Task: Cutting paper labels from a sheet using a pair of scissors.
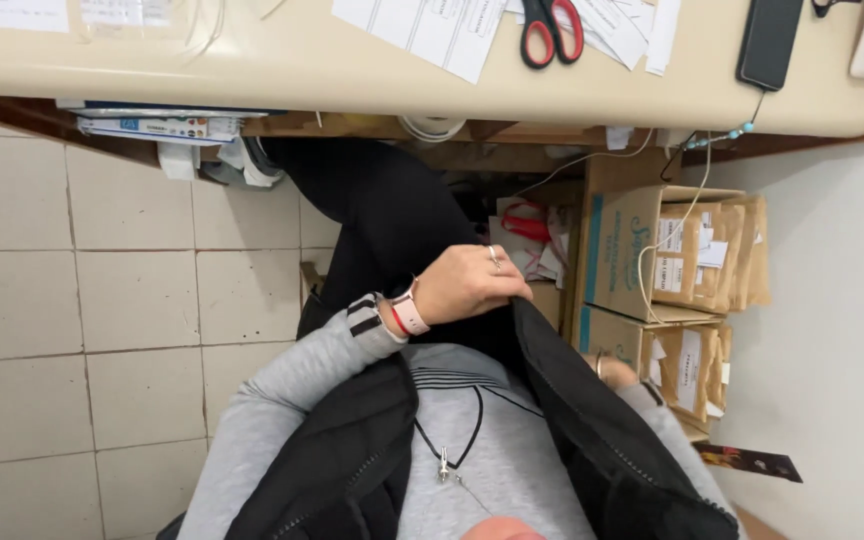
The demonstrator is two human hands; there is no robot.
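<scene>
The left hand (467, 285) is closed on the front edge of the black jacket (592, 430), which hangs open over the grey sweater (512, 470). The right hand (614, 371) is mostly hidden behind the jacket's other flap; its grip cannot be told. Red-handled scissors (551, 30) lie on the tabletop (302, 70) above.

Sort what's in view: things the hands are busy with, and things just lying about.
In hand:
left hand gripping the black vest
right hand, mostly hidden behind the vest

Lying about:
scissors
papers
phone
cardboard boxes
</scene>
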